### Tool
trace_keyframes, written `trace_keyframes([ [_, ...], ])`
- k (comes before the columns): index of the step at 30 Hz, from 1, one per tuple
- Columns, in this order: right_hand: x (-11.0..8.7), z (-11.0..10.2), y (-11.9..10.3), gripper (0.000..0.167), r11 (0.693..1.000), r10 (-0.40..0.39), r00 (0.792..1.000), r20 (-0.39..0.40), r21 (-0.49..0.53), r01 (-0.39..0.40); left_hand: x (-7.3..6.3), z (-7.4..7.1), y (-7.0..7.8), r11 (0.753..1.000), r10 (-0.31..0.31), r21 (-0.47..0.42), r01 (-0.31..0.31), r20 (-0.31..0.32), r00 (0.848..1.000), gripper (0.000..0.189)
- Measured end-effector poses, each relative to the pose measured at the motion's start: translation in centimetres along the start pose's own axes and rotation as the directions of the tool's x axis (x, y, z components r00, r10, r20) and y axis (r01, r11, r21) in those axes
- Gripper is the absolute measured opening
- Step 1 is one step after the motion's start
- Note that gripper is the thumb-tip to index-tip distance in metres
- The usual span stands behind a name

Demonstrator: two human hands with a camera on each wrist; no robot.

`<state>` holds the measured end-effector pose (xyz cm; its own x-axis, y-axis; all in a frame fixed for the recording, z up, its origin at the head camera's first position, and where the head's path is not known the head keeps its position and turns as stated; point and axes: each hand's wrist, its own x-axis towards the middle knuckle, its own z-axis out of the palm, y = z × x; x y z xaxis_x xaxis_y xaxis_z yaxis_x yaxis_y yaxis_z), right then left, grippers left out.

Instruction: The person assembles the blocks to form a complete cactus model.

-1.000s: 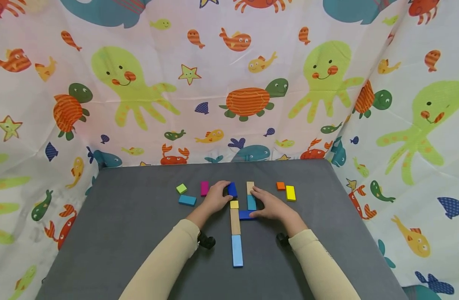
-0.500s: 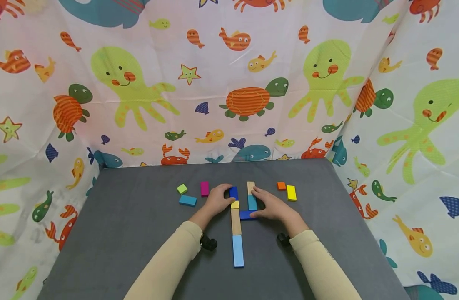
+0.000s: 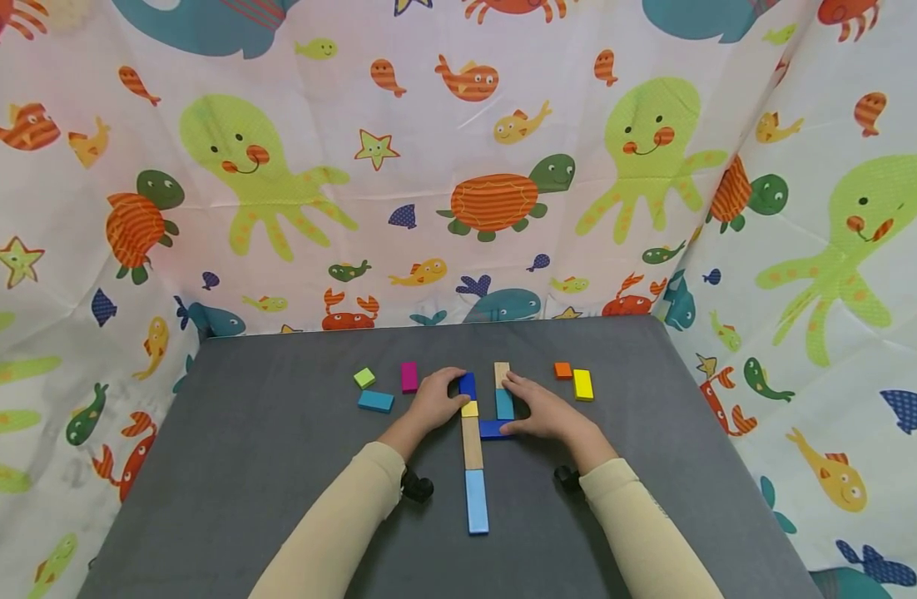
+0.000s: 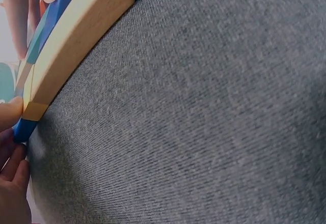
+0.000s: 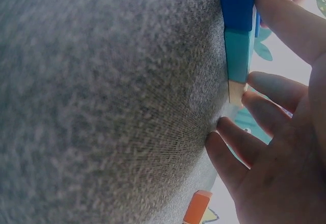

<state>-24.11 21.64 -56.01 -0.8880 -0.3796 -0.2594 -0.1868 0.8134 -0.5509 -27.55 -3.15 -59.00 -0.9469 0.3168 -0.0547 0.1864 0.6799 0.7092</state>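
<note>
My left hand (image 3: 432, 401) pinches a dark blue block (image 3: 468, 384) lengthwise between thumb and fingers. This block lies at the far end of a column, against a small yellow block (image 3: 469, 408). Nearer come a long natural wood block (image 3: 472, 443) and a light blue block (image 3: 477, 501). A blue block (image 3: 493, 429) lies crosswise on the column's right, with a teal block (image 3: 504, 404) and a short wood block (image 3: 500, 374) in line beyond it. My right hand (image 3: 544, 413) rests its thumb at the crosswise block, its fingertips at the short wood block, fingers spread.
Left of the hands lie a green cube (image 3: 364, 378), a magenta block (image 3: 409, 378) and another teal block (image 3: 375, 402). To the right are an orange block (image 3: 562, 371) and a yellow block (image 3: 582, 385). A patterned curtain (image 3: 421, 183) stands behind the grey table (image 3: 279, 466).
My left hand has brought the dark blue block slightly nearer, closing the gap to the small yellow block. It has held still over the last half second. My right hand stays in place.
</note>
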Motion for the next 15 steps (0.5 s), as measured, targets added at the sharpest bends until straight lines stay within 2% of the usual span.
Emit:
trace_keyframes([
  [4, 0.0, 0.0, -0.1, 0.096, 1.0, -0.001, 1.0, 0.001, 0.0, 0.001, -0.2, 0.0, -0.2, 0.999, 0.029, -0.022, -0.03, -0.018, 0.999, 0.054],
  [10, -0.1, 0.1, 0.0, 0.097, 1.0, -0.009, 1.0, 0.005, 0.004, 0.009, -0.7, -0.1, -1.2, 0.989, 0.14, -0.03, -0.142, -0.047, 0.989, 0.063],
  [12, -0.1, 0.1, 0.1, 0.097, 1.0, -0.009, 1.0, 0.006, 0.005, 0.009, -1.1, -0.4, -1.3, 0.985, 0.171, -0.012, -0.171, -0.03, 0.985, 0.065],
  [15, -0.1, 0.0, 0.2, 0.096, 1.0, -0.009, 1.0, 0.001, -0.003, 0.009, -2.0, -0.7, -1.2, 0.978, 0.205, 0.029, -0.206, 0.034, 0.978, 0.074],
])
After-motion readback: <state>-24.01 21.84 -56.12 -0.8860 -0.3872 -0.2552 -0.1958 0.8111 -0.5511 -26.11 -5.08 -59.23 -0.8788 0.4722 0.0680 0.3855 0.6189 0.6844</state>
